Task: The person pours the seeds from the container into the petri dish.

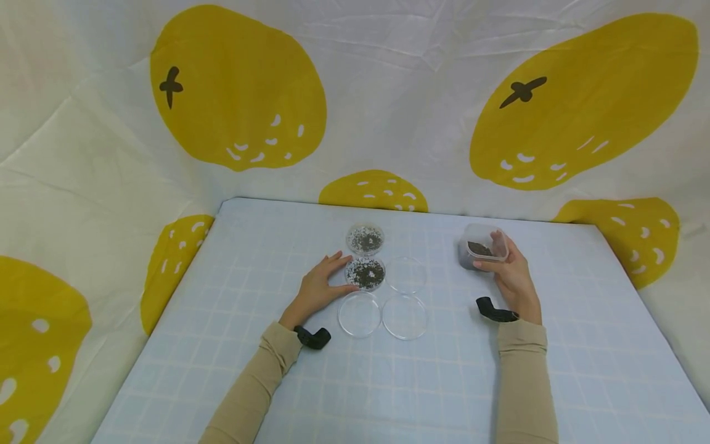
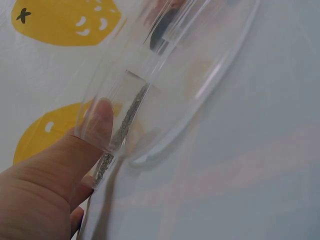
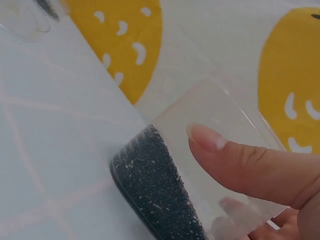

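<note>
My left hand (image 1: 317, 287) holds the near filled petri dish (image 1: 379, 283) by its left side, thumb at the front and fingers behind. Dark grains cover part of that dish's bottom. Right behind it stands another petri dish (image 1: 380, 232) with similar dark grains. Over on the right, my right hand (image 1: 513, 277) grips a clear plastic tub (image 3: 215, 110) whose lower part is filled with small black seeds (image 3: 155, 185). The tub stands close to the table surface; whether it touches is hard to tell. In the left wrist view, my left thumb (image 2: 100, 125) presses on clear plastic.
Three empty clear dishes or lids lie near the filled ones: one at the front left (image 1: 359, 315), one at the front right (image 1: 405, 316) and one behind that (image 1: 406, 275). A pale blue checked cloth (image 1: 444, 382) covers the table. A fruit-printed curtain (image 1: 388, 123) hangs behind.
</note>
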Demonstrator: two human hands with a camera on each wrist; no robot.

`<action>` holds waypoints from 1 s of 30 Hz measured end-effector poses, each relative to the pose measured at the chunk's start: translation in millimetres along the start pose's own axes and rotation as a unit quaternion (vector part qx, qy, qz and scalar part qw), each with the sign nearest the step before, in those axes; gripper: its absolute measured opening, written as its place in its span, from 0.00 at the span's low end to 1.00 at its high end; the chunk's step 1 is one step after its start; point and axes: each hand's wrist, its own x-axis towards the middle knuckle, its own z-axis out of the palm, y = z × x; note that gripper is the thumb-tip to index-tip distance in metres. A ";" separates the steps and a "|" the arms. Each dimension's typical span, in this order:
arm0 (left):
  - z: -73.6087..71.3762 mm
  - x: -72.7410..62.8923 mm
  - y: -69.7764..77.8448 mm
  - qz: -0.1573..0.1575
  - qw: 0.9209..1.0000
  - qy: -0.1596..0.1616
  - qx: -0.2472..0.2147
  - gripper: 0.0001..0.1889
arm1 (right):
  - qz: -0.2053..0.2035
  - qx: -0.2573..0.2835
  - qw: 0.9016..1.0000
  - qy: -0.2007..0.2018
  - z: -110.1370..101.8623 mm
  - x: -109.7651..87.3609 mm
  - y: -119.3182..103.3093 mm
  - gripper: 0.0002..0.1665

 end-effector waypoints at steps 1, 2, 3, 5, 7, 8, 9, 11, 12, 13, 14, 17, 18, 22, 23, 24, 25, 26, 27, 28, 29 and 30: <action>-0.2 -0.1 0.0 0.000 1.000 0.000 0.000 0.40 | -0.004 -0.001 1.000 -0.003 0.1 -0.5 -1.1 0.62; -0.3 -0.2 0.0 -0.001 1.000 -0.001 0.001 0.40 | -0.007 -0.001 1.000 -0.007 0.3 -1.4 -2.9 0.62; -0.3 -0.2 -0.1 -0.003 1.000 -0.002 0.001 0.40 | -0.010 -0.002 1.000 -0.009 0.8 -2.2 -5.3 0.62; -0.2 -0.1 0.2 -0.005 1.000 -0.003 0.001 0.40 | -0.014 -0.003 1.000 -0.011 1.5 -3.9 -11.6 0.63; 0.1 -0.1 0.3 -0.005 1.000 -0.004 0.001 0.40 | -0.020 0.007 1.000 -0.003 2.8 -5.4 -20.0 0.61; 0.2 0.0 0.6 -0.005 1.000 -0.003 0.001 0.40 | -0.026 0.015 1.000 0.005 4.3 -6.0 -25.0 0.60; 0.2 0.2 1.1 -0.004 1.000 -0.003 0.001 0.40 | -0.032 0.023 0.999 0.015 5.9 -6.5 -30.1 0.59; 0.0 0.4 1.9 -0.001 1.000 -0.002 0.001 0.40 | -0.053 0.042 0.997 0.032 10.5 -6.9 -39.9 0.55; -0.1 0.4 2.2 -0.002 1.000 -0.002 0.001 0.40 | -0.065 0.052 0.996 0.039 13.4 -7.1 -44.8 0.53; -0.3 0.5 2.5 -0.003 1.000 -0.002 0.002 0.40 | -0.079 0.056 0.994 0.043 16.5 -7.5 -49.6 0.51; -0.5 0.5 2.7 -0.005 1.000 -0.003 0.001 0.40 | -0.095 0.060 0.993 0.044 19.8 -7.9 -54.1 0.49; -0.5 0.7 2.8 -0.011 1.000 -0.008 0.002 0.40 | -0.141 0.079 0.987 0.028 29.4 -9.2 -66.1 0.43; -0.6 0.6 2.8 -0.011 1.000 -0.010 0.002 0.40 | -0.155 0.089 0.984 0.017 33.2 -9.5 -69.7 0.41; -0.8 1.2 2.0 -0.004 1.000 -0.009 0.002 0.40 | -0.190 0.116 0.975 -0.029 49.7 -9.2 -79.6 0.37; -0.7 1.4 1.5 -0.003 1.000 -0.008 0.002 0.40 | -0.195 0.122 0.972 -0.040 54.2 -8.7 -80.7 0.37; -0.5 1.5 0.8 -0.001 1.000 -0.008 0.002 0.40 | -0.199 0.126 0.971 -0.050 58.7 -8.2 -81.3 0.36; -0.3 1.7 0.1 -0.001 1.000 -0.008 0.001 0.40 | -0.201 0.128 0.970 -0.058 63.0 -7.8 -81.2 0.35; -0.1 1.7 -0.7 -0.001 1.000 -0.009 0.001 0.40 | -0.202 0.132 0.968 -0.068 67.4 -7.4 -80.7 0.35; 0.2 1.7 -1.3 0.000 1.000 -0.009 0.001 0.40 | -0.204 0.131 0.967 -0.078 71.7 -6.9 -79.7 0.34; 0.4 1.5 -2.1 -0.001 1.000 -0.009 0.000 0.40 | -0.205 0.128 0.966 -0.088 75.9 -6.6 -78.2 0.34; 0.4 1.4 -2.3 0.000 1.000 -0.008 -0.002 0.40 | -0.206 0.123 0.966 -0.096 80.0 -6.6 -76.2 0.34; 0.4 1.1 -2.5 0.001 1.000 -0.008 -0.003 0.40 | -0.205 0.118 0.966 -0.106 83.9 -6.4 -74.0 0.34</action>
